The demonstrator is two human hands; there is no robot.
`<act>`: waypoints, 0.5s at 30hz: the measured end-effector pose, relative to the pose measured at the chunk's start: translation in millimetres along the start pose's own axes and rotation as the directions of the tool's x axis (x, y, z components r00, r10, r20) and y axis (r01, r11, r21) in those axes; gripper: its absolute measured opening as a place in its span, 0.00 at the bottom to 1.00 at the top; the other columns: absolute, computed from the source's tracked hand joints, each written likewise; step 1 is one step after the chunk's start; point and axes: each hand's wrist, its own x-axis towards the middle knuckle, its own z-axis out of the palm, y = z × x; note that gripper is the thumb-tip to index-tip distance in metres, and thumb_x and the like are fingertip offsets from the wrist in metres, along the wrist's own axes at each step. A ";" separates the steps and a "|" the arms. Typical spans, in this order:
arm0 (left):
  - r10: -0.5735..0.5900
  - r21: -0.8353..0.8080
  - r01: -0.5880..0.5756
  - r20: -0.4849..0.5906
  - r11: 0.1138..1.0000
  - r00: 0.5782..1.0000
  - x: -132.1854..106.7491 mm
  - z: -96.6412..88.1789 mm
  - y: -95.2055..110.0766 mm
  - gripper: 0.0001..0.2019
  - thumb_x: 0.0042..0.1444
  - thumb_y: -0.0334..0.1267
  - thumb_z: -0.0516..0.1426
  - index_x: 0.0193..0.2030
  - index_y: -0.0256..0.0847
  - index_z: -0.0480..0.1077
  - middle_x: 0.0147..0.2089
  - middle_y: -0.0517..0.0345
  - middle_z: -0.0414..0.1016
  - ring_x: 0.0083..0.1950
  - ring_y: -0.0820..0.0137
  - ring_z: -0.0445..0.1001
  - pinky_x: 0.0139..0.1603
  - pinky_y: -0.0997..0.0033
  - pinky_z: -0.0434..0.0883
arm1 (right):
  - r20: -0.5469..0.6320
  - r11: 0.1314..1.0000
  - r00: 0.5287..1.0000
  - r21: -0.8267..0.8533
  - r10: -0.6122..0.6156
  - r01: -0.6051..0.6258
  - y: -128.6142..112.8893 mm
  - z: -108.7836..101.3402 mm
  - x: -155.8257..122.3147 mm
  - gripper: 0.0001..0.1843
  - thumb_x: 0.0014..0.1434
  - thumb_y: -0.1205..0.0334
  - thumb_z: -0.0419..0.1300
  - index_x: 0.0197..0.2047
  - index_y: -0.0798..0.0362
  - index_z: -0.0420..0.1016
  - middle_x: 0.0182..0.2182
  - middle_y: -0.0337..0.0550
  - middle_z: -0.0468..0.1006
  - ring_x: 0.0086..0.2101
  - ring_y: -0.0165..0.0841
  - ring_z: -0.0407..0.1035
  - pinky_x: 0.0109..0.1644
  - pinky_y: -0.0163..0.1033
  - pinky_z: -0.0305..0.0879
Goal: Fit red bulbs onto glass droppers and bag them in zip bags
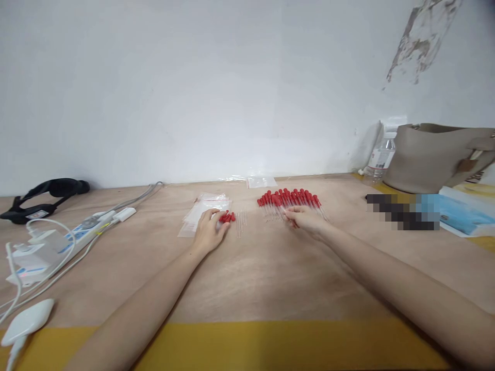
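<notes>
1 wide wooden table [240, 288] meets a pale wall [216, 93], and 2 bare hands reach across it. the left hand [209, 231] is curved, thumb and fingers apart, around a few loose red caps. the right hand [307, 220] has thumb and fingertips drawn together; whether they grip a tube is too small to tell. a row of red-capped tubes [299, 197] lies at and just beyond the right fingertips, red ends toward the wall, long axes slanting away and slightly left. clear bags [192, 215] lie in a loose stack to the left of and behind the left hand. between the hands, a few loose clear tubes [238, 225] point away from the person, nearer the left hand. smallest are the loose red caps [227, 217], left of those tubes.
</notes>
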 end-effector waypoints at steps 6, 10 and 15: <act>-0.043 -0.054 0.054 0.176 0.997 0.983 -1.7 7.7 -9.9 0.16 0.56 0.39 0.49 0.52 0.43 0.65 0.54 0.50 0.58 0.56 0.61 0.60 0.56 0.59 0.61 | -0.243 0.984 0.970 -0.169 0.010 -0.052 -4.7 3.5 48.2 0.07 0.48 0.65 0.54 0.24 0.55 0.71 0.28 0.47 0.75 0.30 0.34 0.68 0.32 0.35 0.60; -0.067 -0.093 0.090 0.226 0.992 0.972 -1.9 7.0 -8.4 0.16 0.56 0.39 0.49 0.51 0.43 0.67 0.54 0.50 0.58 0.56 0.61 0.60 0.57 0.58 0.60 | -0.315 0.952 0.947 -0.303 -0.058 -0.042 -4.7 20.2 59.6 0.07 0.49 0.65 0.54 0.28 0.55 0.73 0.31 0.49 0.75 0.37 0.39 0.68 0.38 0.38 0.59; -0.071 -0.126 0.101 0.221 0.987 0.973 -0.7 5.7 -6.3 0.15 0.56 0.39 0.49 0.48 0.42 0.68 0.51 0.51 0.61 0.53 0.63 0.63 0.56 0.60 0.61 | -0.348 0.904 0.928 -0.426 -0.131 -0.033 -4.9 31.1 55.1 0.11 0.52 0.59 0.54 0.34 0.56 0.71 0.36 0.52 0.74 0.40 0.42 0.67 0.42 0.44 0.58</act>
